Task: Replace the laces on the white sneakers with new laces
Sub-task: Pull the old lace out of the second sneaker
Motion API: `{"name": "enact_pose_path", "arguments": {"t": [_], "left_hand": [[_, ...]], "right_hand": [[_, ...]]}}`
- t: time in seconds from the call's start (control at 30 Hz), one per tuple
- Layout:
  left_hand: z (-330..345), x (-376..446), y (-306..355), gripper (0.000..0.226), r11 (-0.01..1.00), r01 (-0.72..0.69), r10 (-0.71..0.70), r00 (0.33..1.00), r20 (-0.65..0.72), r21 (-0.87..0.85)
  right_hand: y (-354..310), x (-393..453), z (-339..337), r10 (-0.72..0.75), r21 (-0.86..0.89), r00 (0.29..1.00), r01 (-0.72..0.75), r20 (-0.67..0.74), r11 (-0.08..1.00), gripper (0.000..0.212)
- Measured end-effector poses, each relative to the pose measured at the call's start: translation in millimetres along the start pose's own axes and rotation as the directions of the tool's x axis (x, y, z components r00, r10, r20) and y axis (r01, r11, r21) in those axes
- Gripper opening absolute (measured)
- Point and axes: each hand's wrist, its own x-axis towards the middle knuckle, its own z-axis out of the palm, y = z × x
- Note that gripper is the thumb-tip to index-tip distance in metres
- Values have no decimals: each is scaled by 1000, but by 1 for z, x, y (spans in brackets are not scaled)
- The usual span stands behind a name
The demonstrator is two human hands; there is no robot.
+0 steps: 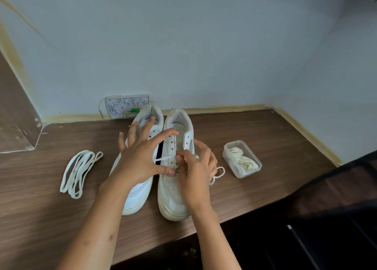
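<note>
White leather sneakers (173, 190) sit mid-frame; our right hand (196, 167) pinches a flat white lace (163, 158), our left hand (140, 157) spread, steadying.

Two white sneakers (155, 167) with yellowed soles and grey linings, a black stripe between them, off-white laces (78, 173) looped at left, cream laces in a clear plastic tub (241, 159) at right, brown wood-grain table (265, 147), pale grey-blue wall (204, 45) with yellowish stained edge, white wall box (124, 106) with green bits
</note>
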Motion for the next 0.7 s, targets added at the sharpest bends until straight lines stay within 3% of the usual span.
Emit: {"name": "enact_pose_path", "arguments": {"t": [0.1, 0.2, 0.27, 0.33, 0.4, 0.47, 0.53, 0.6, 0.7], "left_hand": [[0, 0, 0, 93, 1000, 6, -6, 1000, 0, -3], [-1, 0, 0, 94, 1000, 2, -2, 1000, 10, -9], [-1, 0, -1, 94, 1000, 5, -5, 1000, 15, -6], [0, 0, -1, 95, 1000, 6, -6, 1000, 13, -8], [0, 1, -1, 96, 1000, 4, -4, 1000, 9, -6], [0, 1, -2, 97, 1000, 3, -3, 1000, 7, -5], [1, 0, -1, 97, 1000, 5, -5, 1000, 6, -13], [1, 0, -1, 96, 1000, 5, -5, 1000, 1, -17], [1, 0, -1, 96, 1000, 4, -4, 1000, 2, -4]], "right_hand": [[-3, 2, 0, 79, 17, 978, -77, -192, 997, 20], [-4, 7, -11, 335, 224, 814, -257, -474, 940, 25], [4, 12, -21, 454, 333, 705, -314, -546, 889, 18], [9, 14, -28, 524, 393, 680, -357, -513, 848, 12], [7, 12, -28, 486, 389, 734, -321, -474, 864, 12], [5, 10, -24, 291, 297, 845, -166, -449, 940, 29], [2, 9, -19, 71, 110, 953, -40, -295, 993, 33], [0, 5, -11, -63, -57, 993, 57, -99, 997, 24], [0, 1, -1, -19, -51, 1000, 19, -12, 999, 16]]}}
